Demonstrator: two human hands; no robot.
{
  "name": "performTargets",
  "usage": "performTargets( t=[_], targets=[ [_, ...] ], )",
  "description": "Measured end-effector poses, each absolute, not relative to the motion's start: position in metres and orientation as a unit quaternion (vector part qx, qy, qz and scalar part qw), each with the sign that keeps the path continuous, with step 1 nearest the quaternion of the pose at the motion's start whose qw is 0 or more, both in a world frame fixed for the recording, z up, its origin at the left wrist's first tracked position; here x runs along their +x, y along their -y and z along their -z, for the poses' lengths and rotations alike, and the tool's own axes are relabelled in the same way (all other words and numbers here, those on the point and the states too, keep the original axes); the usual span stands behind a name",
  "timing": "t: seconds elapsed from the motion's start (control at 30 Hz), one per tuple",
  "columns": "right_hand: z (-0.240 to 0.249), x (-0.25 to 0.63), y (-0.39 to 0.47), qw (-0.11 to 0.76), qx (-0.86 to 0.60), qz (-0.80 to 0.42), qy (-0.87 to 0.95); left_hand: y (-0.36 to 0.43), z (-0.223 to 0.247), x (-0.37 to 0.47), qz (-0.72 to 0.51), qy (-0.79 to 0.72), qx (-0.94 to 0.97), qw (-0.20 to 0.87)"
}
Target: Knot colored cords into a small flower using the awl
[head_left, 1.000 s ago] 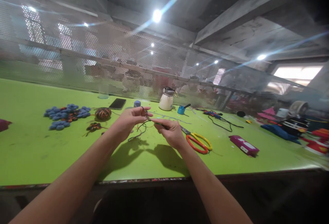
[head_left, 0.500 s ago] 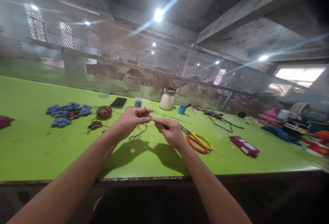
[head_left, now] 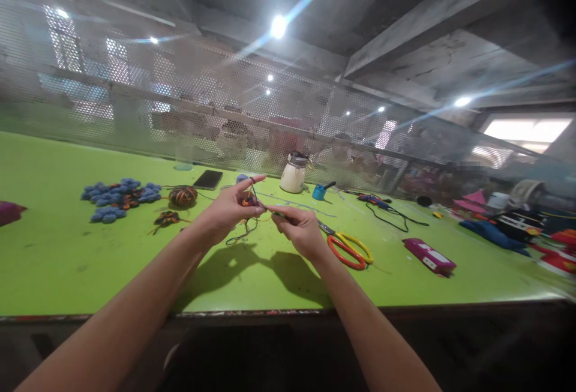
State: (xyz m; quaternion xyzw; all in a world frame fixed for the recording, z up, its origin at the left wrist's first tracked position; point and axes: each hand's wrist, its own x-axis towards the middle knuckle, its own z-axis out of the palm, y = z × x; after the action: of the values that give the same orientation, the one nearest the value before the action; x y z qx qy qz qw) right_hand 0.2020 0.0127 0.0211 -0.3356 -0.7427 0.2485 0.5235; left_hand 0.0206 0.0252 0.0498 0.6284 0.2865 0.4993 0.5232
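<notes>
Orange-and-dark yarn work (head_left: 247,202) sits above the green table (head_left: 135,272), pinched in your left hand (head_left: 228,207), index finger raised, apparently to tension the strand (head_left: 254,189); your right hand (head_left: 300,231) curls around a slim tool (head_left: 276,214), scissors (head_left: 345,250) seemingly kept within easy reach.

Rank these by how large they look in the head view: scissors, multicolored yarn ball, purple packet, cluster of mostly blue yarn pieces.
1. Cluster of mostly blue yarn pieces
2. Scissors and purple packet: too close to rank
3. Multicolored yarn ball
</notes>
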Motion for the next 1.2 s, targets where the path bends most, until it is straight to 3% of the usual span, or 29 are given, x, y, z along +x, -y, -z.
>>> performTargets(
  t=[0.3, 0.53, 0.8, 0.87, 1.0, 1.2],
  targets=[
    [-0.021, 0.203, -0.016, 0.487, -0.355, -0.341, 0.721, -0.030, -0.043, 0.024, -0.513, -0.289, 0.638, 0.496],
    [-0.019, 0.204, -0.020, 0.456, -0.407, -0.370, 0.700, -0.036, -0.034, 0.030, -0.508, -0.339, 0.716, 0.338],
    [-0.016, 0.186, -0.015, 0.529, -0.378, -0.547, 0.527, -0.023, -0.028, 0.047, -0.555, -0.424, 0.703, 0.133],
    [-0.016, 0.183, -0.013, 0.550, -0.342, -0.575, 0.499, -0.024, -0.027, 0.050, -0.593, -0.412, 0.670, 0.172],
    [-0.015, 0.180, -0.011, 0.580, -0.308, -0.571, 0.493, -0.031, -0.028, 0.048, -0.638, -0.349, 0.579, 0.369],
    [-0.020, 0.188, -0.009, 0.599, -0.338, -0.364, 0.628, -0.027, -0.042, 0.037, -0.600, -0.242, 0.475, 0.596]
  ],
)
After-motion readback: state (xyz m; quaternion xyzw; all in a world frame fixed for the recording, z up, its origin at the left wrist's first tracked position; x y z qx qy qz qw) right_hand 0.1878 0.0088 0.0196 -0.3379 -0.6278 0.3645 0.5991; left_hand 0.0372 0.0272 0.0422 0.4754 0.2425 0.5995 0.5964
